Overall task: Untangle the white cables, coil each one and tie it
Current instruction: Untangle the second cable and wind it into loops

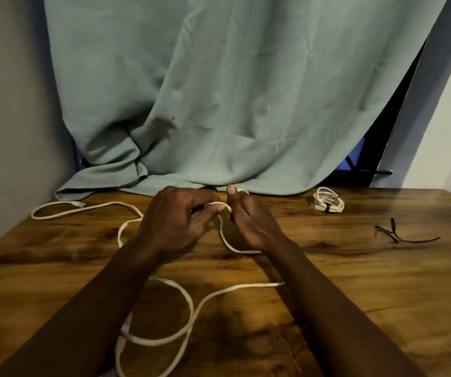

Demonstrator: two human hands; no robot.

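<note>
Down at the near edge, the loose white cable (192, 308) sprawls in wide, overlapping loops across the wooden table (355, 295), nothing coiled there yet. Moving up, both hands meet over the middle of the table. The left hand (175, 221) has its fingers curled, pinching a stretch of that cable, and the right hand (249, 221) is closed round the same cable with the thumb raised and a small loop showing behind it. That looks like the start of a coil. Further left, the cable trails off to a plug end near the back edge. Far right, one coiled cable (329, 204) sits bound with a dark tie, so that one is done. Spare black ties (398, 235) wait nearby, in front of the green cloth (219, 104).
</note>
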